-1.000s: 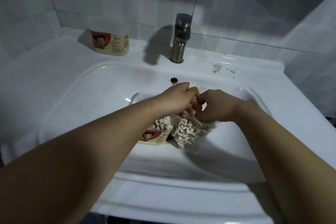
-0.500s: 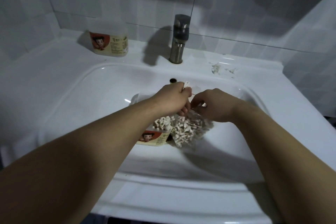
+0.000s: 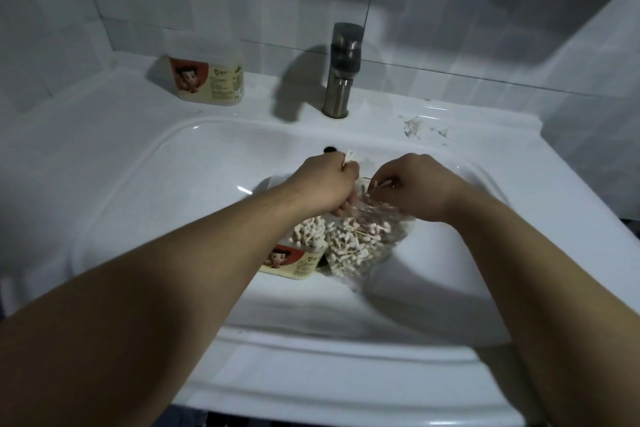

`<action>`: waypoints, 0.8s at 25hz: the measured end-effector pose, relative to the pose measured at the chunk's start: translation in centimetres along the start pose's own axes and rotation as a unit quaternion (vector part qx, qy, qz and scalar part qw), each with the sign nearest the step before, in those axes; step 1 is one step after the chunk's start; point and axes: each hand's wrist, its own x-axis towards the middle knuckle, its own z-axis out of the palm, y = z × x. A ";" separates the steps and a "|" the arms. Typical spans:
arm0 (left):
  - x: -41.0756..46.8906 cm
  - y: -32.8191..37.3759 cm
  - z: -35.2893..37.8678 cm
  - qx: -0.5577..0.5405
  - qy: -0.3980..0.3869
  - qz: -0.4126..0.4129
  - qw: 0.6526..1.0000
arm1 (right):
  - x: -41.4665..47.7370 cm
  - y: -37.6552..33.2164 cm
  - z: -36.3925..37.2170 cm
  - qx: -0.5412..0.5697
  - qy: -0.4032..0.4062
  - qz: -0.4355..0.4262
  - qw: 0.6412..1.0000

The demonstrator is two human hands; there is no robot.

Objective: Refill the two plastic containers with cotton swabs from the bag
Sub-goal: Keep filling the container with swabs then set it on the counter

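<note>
White sink [image 3: 121,218] — filled container [image 3: 294,262], swab bag [image 3: 363,243] in basin; second container [image 3: 207,80] on ledge.

Two bare forearms fill the lower part of the view, each ending in a bare hand. The left forearm [image 3: 194,281] looks broad where it meets the lower left edge and narrows towards the wrist and the left hand [image 3: 327,185]. Faint fine hairs show along its upper side. The right forearm [image 3: 526,274] tapers likewise to the right hand [image 3: 420,192], whose knuckles form a rounded ridge.
</note>
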 end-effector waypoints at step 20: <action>-0.1 -0.2 0.4 -0.016 -0.031 -0.028 0.999 | -0.1 -1.0 1.4 0.009 -0.080 0.034 0.996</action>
